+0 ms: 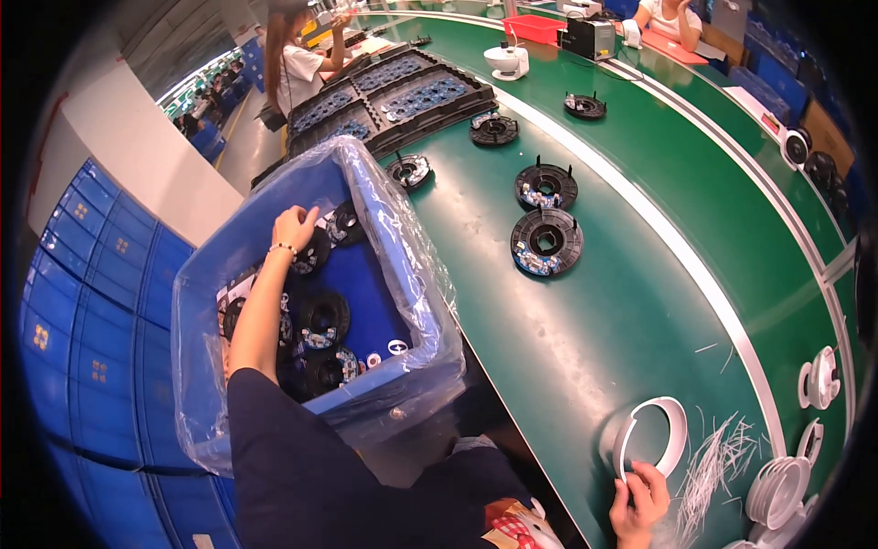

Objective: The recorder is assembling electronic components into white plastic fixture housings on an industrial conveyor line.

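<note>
Black disc housings fitted with small circuit boards lie in the blue plastic-lined bin beside the worktop, in the head view. The left hand reaches over the bin's far half, fingers bent down right beside two of them; whether it grips one I cannot tell, since the hand hides its own fingertips. Good handling here would probably mean taking a housing by its plain plastic rim, clear of the board, and moving it straight up or down so that it neither scrapes its neighbours nor snags the loose liner. The housings crowd the bin's left side, while its right side shows bare blue floor, so space there looks easier to work in.

The right hand pinches the near rim of a white ring between thumb and fingers, toward the worktop's lower end, between its near edge and the pale curved strip. A light pinch seems enough; squeezing might bend so thin a wall. Loose white strips lie just right of the ring and are best kept out of it. Two more housings rest on the worktop, farther along, touching or overlapping.
</note>
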